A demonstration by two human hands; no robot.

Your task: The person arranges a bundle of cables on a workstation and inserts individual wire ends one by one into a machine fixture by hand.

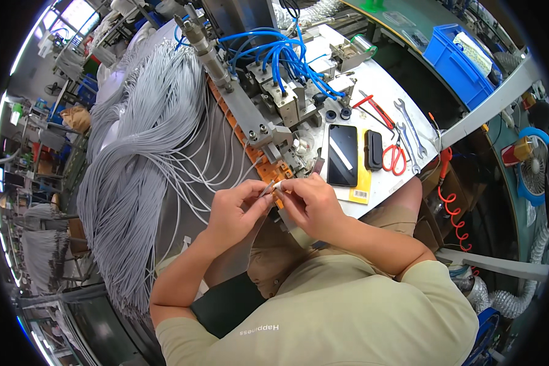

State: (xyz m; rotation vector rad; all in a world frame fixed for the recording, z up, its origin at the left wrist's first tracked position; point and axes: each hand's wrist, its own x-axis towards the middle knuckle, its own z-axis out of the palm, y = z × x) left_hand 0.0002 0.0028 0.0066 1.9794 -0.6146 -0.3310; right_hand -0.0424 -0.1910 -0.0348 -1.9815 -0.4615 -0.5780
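Note:
My left hand (239, 208) pinches the end of a thin grey cable (267, 188) between thumb and fingertips. Close against it, my right hand (312, 202) has its fingers closed on a small white piece (278, 185) at the cable's end; its exact kind is too small to tell. Both hands meet just above the near end of an orange rail (230, 117) that runs along the machine. Several single grey cables curve from the rail toward a large bundle of grey cables (141, 140) on the left.
Beyond my hands stands a metal machine (280, 100) with blue air tubes (277, 46). On the white tabletop right are a phone (343, 155), a black case (373, 150), red scissors (394, 157), pliers (379, 113) and wrenches (412, 131). A blue crate (451, 70) stands farther right.

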